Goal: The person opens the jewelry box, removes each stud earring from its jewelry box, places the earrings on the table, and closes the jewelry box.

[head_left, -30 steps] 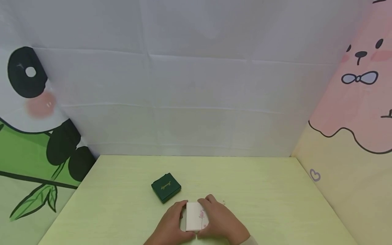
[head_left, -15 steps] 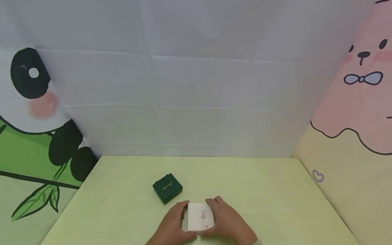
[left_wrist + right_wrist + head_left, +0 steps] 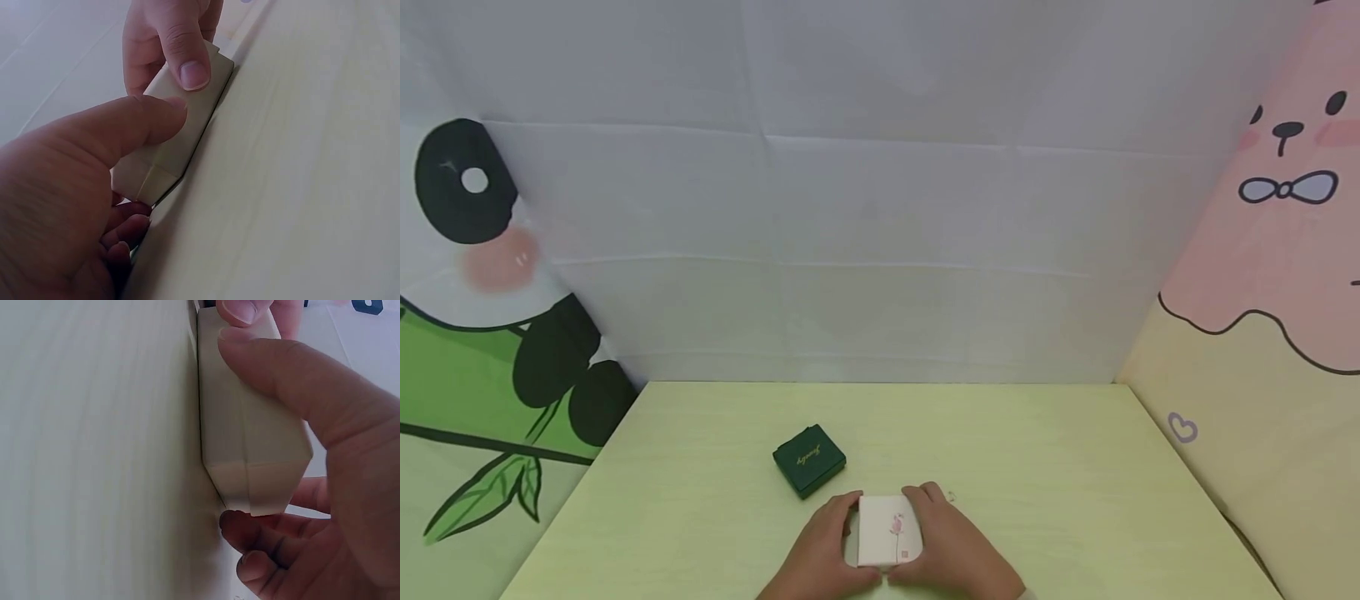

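Observation:
A small white box (image 3: 883,532) with a pink flower printed on its lid sits flat on the table, near the front. My left hand (image 3: 823,546) grips its left part, with the thumb on the near side and fingers at the far corner. On the right part, my right hand (image 3: 958,542) holds it the same way. In the left wrist view both thumbs press the side of the box (image 3: 178,134), one beside the other. The right wrist view shows a seam running along the box's side (image 3: 250,425). The contents cannot be seen.
A dark green box (image 3: 809,461) with gold lettering lies beyond my left hand. Just past my right fingers is a tiny shiny item (image 3: 951,497), too small to identify. The pale table (image 3: 1045,450) meets a white cloth (image 3: 880,317) at the back and printed panels at the sides.
My right hand has shifted slightly right along the white box, so more of its lid shows. The left hand keeps its hold, and the green box stays where it was.

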Demonstrator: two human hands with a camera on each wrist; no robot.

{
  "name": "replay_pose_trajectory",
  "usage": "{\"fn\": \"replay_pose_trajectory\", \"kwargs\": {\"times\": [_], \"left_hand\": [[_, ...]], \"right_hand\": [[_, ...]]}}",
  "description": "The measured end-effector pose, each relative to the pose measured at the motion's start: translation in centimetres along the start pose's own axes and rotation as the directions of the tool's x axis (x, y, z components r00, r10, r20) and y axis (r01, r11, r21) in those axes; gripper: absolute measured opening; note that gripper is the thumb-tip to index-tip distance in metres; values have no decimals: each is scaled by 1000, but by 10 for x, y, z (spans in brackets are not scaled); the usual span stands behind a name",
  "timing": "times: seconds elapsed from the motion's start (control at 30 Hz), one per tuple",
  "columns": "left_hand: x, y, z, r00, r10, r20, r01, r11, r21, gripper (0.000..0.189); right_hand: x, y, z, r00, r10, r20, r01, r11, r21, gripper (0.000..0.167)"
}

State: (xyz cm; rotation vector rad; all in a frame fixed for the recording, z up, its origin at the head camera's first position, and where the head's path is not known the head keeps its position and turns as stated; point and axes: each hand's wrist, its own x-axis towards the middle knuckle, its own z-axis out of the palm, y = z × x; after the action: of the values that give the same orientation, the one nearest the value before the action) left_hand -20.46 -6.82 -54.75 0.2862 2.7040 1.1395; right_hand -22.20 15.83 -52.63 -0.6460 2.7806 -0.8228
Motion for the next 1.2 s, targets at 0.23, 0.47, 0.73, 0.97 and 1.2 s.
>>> {"fn": "replay_pose_trajectory", "kwargs": {"times": [0.23,0.47,0.73,0.97,1.2], "left_hand": [[1,1,-1,1000,6,11,-6,1000,-12,106],[2,4,-1,1000,-5,27,5,1000,-19,106],[4,8,1,999,-33,42,35,998,-46,106],[10,20,1,1000,2,15,0,993,-115,109],[27,43,6,997,78,-13,-79,991,-105,112]], "right_hand": [[1,2,1,999,-31,-18,31,1000,4,99],[3,-1,3,999,-16,30,16,1000,20,103],[3,0,3,999,-19,32,19,1000,-2,104],[1,9,-11,992,-109,-60,108,994,-26,102],[1,26,-32,983,-149,-109,146,989,-38,102]]}}
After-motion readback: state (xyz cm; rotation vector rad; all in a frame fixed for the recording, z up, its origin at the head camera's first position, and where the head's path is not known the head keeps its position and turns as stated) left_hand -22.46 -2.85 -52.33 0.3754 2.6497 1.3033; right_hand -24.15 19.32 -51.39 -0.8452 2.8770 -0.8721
